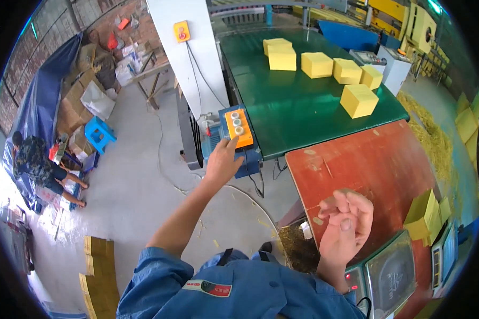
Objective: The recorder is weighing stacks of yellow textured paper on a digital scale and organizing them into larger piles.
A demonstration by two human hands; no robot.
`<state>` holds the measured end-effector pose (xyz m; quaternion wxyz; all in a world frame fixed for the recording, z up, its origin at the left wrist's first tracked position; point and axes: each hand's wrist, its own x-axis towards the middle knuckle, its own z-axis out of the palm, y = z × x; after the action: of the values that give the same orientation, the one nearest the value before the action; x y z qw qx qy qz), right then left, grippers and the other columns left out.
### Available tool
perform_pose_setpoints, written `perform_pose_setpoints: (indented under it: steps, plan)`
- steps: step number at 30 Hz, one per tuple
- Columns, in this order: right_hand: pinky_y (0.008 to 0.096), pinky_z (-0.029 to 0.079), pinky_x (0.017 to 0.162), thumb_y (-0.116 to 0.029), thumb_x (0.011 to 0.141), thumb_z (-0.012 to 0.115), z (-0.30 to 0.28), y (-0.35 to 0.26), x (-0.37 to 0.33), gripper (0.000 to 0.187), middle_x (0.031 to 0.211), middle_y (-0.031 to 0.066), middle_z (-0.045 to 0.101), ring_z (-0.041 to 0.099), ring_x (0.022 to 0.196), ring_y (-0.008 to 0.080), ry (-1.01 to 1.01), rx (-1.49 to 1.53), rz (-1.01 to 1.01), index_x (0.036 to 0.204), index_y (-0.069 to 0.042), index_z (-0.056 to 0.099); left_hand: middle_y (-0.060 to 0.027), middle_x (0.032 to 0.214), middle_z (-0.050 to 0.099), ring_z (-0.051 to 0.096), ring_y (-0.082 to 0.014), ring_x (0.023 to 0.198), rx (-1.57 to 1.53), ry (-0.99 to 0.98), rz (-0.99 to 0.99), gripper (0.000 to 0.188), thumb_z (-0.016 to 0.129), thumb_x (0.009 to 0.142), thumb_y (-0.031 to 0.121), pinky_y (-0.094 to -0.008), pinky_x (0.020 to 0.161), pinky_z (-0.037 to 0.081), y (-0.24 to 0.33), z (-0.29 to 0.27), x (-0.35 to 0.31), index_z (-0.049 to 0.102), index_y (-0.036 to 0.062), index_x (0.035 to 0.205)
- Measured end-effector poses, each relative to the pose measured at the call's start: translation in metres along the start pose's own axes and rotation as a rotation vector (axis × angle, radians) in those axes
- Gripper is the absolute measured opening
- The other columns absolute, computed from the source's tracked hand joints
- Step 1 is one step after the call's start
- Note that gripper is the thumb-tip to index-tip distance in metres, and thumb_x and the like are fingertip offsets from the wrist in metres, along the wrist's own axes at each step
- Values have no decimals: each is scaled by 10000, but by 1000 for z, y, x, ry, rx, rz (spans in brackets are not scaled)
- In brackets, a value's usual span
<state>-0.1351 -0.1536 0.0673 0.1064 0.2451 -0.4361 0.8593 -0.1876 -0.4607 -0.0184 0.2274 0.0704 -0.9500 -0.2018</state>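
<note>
My left hand [222,166] reaches to an orange control box [240,128] with several round buttons, mounted beside a green conveyor belt. Its fingers are stretched out, the tips at the box's lower edge near the lowest button; whether they press it I cannot tell. Above the red tabletop [356,165] I hold my right hand [347,226] raised, fingers loosely curled and nothing visible in it. Several yellow blocks [358,101] stand on the green belt [287,111], beyond the red tabletop.
A scale [391,271] and a yellow block stack [423,217] sit at the right. On the left are a blue stool [99,134], a crouching person [42,165] and stacked yellow blocks [98,276]. A white pillar [189,58] rises beside the belt; a cable [250,198] crosses the floor.
</note>
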Motion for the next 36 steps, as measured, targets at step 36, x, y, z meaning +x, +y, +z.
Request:
perform_pose_setpoints:
  steps: [36]
  plan:
    - [253,514,766,-44,963,614,91,211,99,229,1074,77,685,637,929,109,-179,-268,333,1189,-14,642,-108,624,648,667,-290,565,109,-439,480,553,728,792,227,-410,508,507,-117,20,115,510,55,1270]
